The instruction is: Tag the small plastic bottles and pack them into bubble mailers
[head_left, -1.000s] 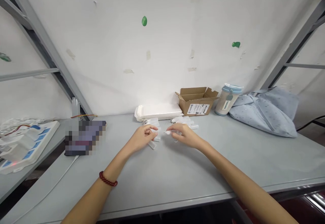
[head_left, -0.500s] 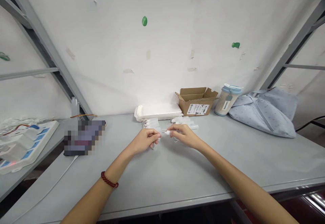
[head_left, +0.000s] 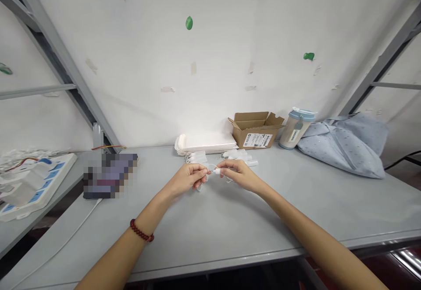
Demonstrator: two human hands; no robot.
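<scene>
Above the middle of the table, my left hand (head_left: 192, 177) pinches the end of a thin white cord (head_left: 212, 166) that arches across toward my other hand. A small translucent white piece hangs under the left fingers, partly hidden. Fingertips of my right hand (head_left: 239, 174) are closed on a small white cylindrical piece (head_left: 217, 171), its end facing the left fingertips. The two hands nearly touch. Just behind them lie two groups of small white corded pieces, one on the left (head_left: 196, 157) and one on the right (head_left: 237, 154).
A stack of white flat packets (head_left: 207, 142) sits against the wall beside an open cardboard box (head_left: 258, 136). Further right are a tumbler (head_left: 296, 130) and a light blue cloth bag (head_left: 342, 147). On the left lie a blurred-out phone (head_left: 112, 176) with its cable and a power strip (head_left: 42, 189).
My left fingertips have come slightly closer to the white cylindrical piece, and the cord loop between the hands shows more clearly. The camera view has shifted a little.
</scene>
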